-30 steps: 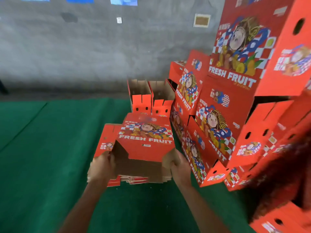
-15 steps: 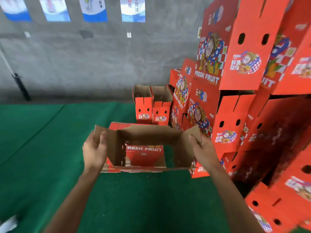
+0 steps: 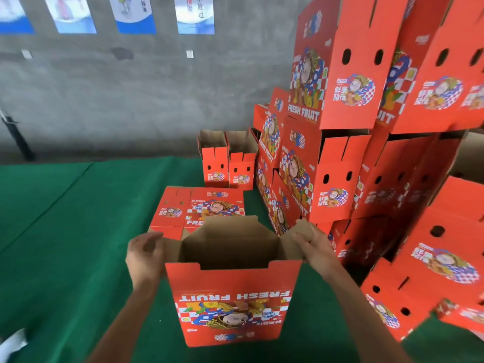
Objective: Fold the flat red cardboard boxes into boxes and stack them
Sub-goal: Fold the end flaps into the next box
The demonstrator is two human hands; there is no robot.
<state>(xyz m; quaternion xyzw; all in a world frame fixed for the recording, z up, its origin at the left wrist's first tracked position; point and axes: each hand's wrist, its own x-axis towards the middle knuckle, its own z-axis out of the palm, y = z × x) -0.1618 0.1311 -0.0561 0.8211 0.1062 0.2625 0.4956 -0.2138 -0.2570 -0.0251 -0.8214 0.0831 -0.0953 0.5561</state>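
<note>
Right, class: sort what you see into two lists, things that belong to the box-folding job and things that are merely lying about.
Belongs to the job:
- opened box, held by left hand and right hand
- flat boxes
- stacked boxes
- two small upright boxes

Just there:
- wall posters
- green floor covering
- white object, bottom left

wall [image 3: 131, 100]: bare grey concrete, rough | posters [image 3: 133, 14]: row w/ blue bands along top | floor [image 3: 65, 231]: green carpet | light: soft, even daylight
</note>
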